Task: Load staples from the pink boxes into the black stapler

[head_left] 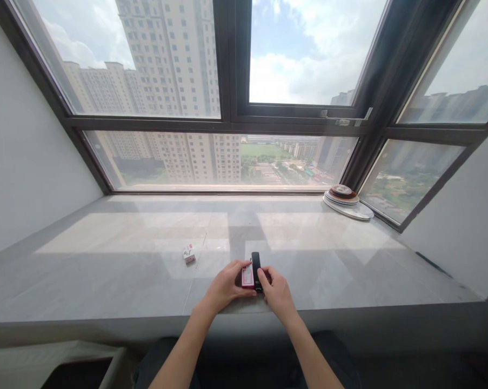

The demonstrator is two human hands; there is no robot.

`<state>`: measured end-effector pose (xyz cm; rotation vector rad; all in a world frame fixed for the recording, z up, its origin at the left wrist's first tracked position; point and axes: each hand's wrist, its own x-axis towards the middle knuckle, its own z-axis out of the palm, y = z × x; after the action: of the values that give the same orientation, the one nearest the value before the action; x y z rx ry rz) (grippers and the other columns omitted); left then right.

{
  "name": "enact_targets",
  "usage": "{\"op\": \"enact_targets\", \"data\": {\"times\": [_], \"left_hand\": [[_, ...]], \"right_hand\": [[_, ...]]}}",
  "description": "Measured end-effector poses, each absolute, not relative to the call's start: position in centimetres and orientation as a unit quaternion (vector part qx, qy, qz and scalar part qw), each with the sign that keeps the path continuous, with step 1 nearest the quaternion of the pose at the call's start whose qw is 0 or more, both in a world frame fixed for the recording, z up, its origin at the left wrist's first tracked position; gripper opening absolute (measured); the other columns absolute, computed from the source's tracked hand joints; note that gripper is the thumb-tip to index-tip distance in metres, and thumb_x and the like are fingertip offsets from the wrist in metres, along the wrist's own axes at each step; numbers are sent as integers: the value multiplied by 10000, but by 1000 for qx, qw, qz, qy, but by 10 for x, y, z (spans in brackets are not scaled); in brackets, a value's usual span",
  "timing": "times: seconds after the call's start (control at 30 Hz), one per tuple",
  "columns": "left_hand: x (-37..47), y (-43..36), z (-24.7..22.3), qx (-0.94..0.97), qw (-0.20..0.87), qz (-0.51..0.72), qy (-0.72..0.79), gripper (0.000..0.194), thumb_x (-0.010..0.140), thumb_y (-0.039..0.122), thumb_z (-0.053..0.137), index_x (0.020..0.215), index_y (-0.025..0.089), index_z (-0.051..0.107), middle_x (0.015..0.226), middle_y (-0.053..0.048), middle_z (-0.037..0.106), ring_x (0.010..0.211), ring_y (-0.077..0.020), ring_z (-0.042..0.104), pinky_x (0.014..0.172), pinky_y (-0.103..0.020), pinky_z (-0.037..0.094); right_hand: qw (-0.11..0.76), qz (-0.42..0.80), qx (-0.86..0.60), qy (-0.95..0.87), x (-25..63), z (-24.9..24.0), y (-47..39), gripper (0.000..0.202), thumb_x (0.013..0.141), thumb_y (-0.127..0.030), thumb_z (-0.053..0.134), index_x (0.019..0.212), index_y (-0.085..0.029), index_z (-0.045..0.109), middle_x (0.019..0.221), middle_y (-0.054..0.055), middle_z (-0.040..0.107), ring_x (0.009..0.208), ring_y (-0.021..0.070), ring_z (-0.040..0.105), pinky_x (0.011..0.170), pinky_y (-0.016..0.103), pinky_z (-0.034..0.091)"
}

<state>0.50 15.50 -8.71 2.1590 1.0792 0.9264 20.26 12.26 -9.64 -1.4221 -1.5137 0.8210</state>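
Observation:
Near the front edge of the sill, my left hand [226,284] grips a small red-and-white box [247,276] between thumb and fingers. Right beside that box stands a long, narrow black object that looks like a stapler [256,265]. The thumb and fingers of my right hand [276,292] are closed on its right side. The box and the stapler appear to touch, and my fingers hide parts of both. Farther left, a smaller white box with pink-red print [189,254] lies apart from my hands.
A pale marble window sill [126,270] stretches before me. At its back right corner sits a stack of round plates or discs [347,202]. Dark-framed windows [227,125] rise behind, with a handle [345,120]. A pale bin-like container [106,351] stands below at left.

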Motion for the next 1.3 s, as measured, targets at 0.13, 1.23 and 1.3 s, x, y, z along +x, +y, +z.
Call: {"op": "enact_targets", "data": {"times": [0.13,1.23,1.3], "left_hand": [[10,151,-87,814,248,339,400,848,661,566,877,1394,317,529,1240,-51,618,1126,-274,592,952,-377,504],[57,178,-89,721,184,222,630,491,1063,483,163,1259,182,498,997,-167,713,1034,-326,674,939,-443,359],[84,184,-87,724,193,213,627,508,1059,491,159,1270,172,493,1024,-191,702,1067,-337,663,951,-458,349]], "right_hand": [[442,349,-573,-595,207,-93,123,555,955,-640,436,1087,-170,699,780,56,679,639,182,607,565,263,444],[326,370,-515,-701,239,-68,133,391,648,-315,762,1024,-209,746,616,-51,609,579,141,492,569,228,364],[339,371,-536,-679,261,-61,137,318,615,-310,763,914,-201,764,582,-45,604,579,156,503,579,243,381]]}}
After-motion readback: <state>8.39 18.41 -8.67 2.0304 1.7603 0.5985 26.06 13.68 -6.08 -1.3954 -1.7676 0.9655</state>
